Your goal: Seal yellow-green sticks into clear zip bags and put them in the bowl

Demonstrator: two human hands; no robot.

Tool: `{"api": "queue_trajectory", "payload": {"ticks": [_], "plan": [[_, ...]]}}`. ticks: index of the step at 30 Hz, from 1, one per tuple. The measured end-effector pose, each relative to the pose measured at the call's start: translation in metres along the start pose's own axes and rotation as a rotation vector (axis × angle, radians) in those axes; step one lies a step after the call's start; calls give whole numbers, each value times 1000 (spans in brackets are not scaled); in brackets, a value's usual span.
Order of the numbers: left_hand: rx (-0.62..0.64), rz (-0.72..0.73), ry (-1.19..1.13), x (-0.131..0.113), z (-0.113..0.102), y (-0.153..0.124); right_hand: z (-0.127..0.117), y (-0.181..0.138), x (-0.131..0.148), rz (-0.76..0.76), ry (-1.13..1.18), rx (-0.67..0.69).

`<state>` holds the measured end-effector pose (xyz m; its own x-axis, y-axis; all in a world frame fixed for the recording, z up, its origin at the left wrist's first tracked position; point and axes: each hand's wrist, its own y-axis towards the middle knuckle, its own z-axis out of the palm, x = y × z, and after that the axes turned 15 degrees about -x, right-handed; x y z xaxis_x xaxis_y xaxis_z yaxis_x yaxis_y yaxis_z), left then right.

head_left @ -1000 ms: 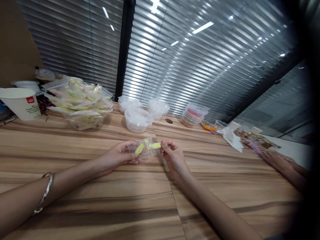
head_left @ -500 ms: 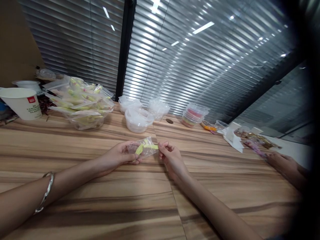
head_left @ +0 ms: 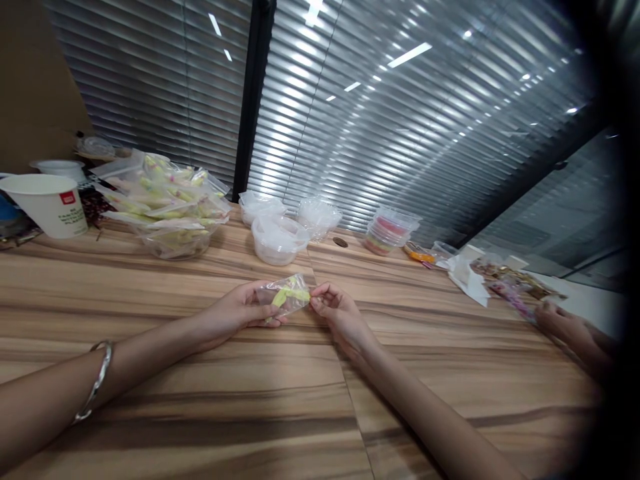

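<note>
Pouch [head_left: 286, 297], small clear plastic, yellow-green pieces inside: looks light, floppy, slick. Left hand [head_left: 240, 312] closed round one end, right hand [head_left: 334, 312] pinching open edge; best gripped at edges.

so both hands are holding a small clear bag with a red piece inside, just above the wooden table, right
Not quite: the piece inside is yellow-green, not red. The head view shows the left hand and right hand both holding the small clear bag just above the wooden table, as you said.
</note>
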<state>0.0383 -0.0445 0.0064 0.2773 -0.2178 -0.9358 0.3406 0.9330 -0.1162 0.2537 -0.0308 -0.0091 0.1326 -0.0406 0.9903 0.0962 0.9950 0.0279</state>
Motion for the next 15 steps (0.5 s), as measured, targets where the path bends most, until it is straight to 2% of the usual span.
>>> {"api": "queue_trajectory", "payload": {"ticks": [9,15], "plan": [[-33,-39,-6,0,0,0,0,2,2,-74,57,-42],[-44,-16,-26,1,0,0,0,2,5,10,70,-64]]}}
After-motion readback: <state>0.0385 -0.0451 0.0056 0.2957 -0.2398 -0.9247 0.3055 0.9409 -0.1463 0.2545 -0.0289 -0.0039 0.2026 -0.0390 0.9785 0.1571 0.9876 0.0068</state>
